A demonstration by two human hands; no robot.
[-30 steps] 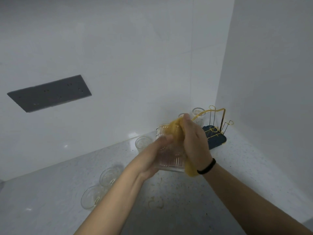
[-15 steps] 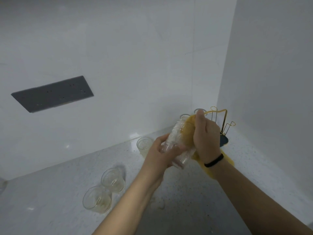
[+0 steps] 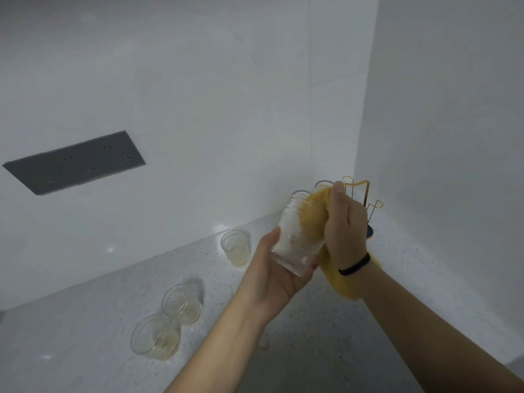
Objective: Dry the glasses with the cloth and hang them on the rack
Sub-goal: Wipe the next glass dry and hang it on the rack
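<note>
My left hand (image 3: pixel 276 272) cups the base of a ribbed clear glass (image 3: pixel 292 239), tilted with its mouth up and away from me. My right hand (image 3: pixel 344 226) presses a yellow cloth (image 3: pixel 313 219) against the glass's right side; the cloth's tail hangs below my wrist. Behind my hands in the corner stands the gold wire rack (image 3: pixel 363 194) on a dark base, mostly hidden. Two upturned glasses (image 3: pixel 323 184) show just behind the cloth. Three more glasses stand on the counter: one (image 3: pixel 236 247) by the wall, two (image 3: pixel 181 303) nearer me on the left.
The speckled white counter (image 3: pixel 99 321) meets white walls at the back and right, forming a corner. A grey socket plate (image 3: pixel 76 161) is set in the back wall on the left.
The glass has turned from level to tilted, mouth up and away. My right hand with the cloth has slid from the rim to the glass's right side. The view shifted slightly.
</note>
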